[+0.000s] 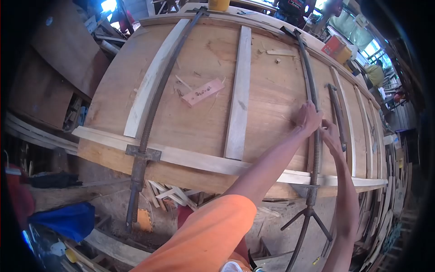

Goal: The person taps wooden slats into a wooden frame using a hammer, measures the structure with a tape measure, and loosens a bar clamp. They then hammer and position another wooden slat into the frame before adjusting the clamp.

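Observation:
A long metal bar clamp [312,154] with a threaded screw and a forked handle lies across a large wooden panel frame [199,161]. My left hand [309,117] is closed around its bar, near the middle of the panel. Just below and to the right, my right hand [331,135] has bent fingers pressed at the same bar; its fingertips are partly hidden. Beneath the bar runs a pale wooden batten [310,156], mostly covered. Another bar clamp [154,99] spans the panel on the left, beside a second batten [156,77]. A short metal bar [337,118] rests right of my hands.
On the panel lie a pinkish wood block [203,93] with dark spots, and scraps [281,53]. A yellow container [219,4] and an orange box [334,46] stand beyond. Offcuts [176,195] and a blue cloth [68,221] lie below. Another person [375,74] is far right.

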Tool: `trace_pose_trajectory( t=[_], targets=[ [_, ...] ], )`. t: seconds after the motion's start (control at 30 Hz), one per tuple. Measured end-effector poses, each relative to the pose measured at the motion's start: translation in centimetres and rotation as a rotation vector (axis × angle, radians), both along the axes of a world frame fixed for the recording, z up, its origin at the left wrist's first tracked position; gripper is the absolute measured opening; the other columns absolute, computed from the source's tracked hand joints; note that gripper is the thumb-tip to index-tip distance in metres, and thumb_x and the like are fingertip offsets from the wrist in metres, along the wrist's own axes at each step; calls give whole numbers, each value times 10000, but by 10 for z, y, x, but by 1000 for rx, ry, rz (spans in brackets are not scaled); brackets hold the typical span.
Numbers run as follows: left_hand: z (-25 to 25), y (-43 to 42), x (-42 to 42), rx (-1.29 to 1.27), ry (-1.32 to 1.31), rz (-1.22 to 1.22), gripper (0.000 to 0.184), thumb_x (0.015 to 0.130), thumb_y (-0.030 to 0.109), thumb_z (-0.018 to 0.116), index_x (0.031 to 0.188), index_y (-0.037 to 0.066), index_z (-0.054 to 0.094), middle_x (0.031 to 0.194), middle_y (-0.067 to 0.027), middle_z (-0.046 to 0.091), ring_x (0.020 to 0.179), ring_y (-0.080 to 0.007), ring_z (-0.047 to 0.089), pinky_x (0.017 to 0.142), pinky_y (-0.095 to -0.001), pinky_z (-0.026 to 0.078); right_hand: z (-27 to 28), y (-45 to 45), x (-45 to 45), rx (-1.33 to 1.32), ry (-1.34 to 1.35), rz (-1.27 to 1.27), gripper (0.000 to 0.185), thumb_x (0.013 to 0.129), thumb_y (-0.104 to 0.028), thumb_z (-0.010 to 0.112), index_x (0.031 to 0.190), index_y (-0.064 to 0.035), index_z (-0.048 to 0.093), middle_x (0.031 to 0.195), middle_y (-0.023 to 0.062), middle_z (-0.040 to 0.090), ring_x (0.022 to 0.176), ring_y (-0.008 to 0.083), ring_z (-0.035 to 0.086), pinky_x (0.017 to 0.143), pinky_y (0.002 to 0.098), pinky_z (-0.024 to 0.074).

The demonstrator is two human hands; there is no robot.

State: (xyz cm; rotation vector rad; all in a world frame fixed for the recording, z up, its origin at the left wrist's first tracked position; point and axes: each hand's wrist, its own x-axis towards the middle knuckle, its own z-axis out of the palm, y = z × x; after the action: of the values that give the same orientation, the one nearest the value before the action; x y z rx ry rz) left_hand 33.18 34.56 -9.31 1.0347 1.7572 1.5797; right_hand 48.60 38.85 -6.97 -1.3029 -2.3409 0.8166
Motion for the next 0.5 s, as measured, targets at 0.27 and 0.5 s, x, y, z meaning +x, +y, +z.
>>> trace_pose_trajectory(
  t=[0.27, 0.5],
  targets=[
    [23, -13, 2, -75, 64, 25, 455, 858, 331, 694, 1055, -78, 683, 1037, -345, 720, 1032, -490, 704, 922, -554, 545, 5, -12, -3, 278, -63, -119, 486, 845, -405, 760, 944, 70, 751, 824, 280, 715, 750, 377, 710, 714, 463, 529],
    [12, -7, 7, -113, 121, 12, 435, 857, 319, 688, 994, -93, 670, 991, -350, 713, 1013, -504, 695, 906, -549, 536, 11, -21, -1, 248, -36, -180, 545, 764, -452, 812, 848, 81, 737, 767, 279, 693, 742, 405, 696, 707, 497, 515]
  ],
)
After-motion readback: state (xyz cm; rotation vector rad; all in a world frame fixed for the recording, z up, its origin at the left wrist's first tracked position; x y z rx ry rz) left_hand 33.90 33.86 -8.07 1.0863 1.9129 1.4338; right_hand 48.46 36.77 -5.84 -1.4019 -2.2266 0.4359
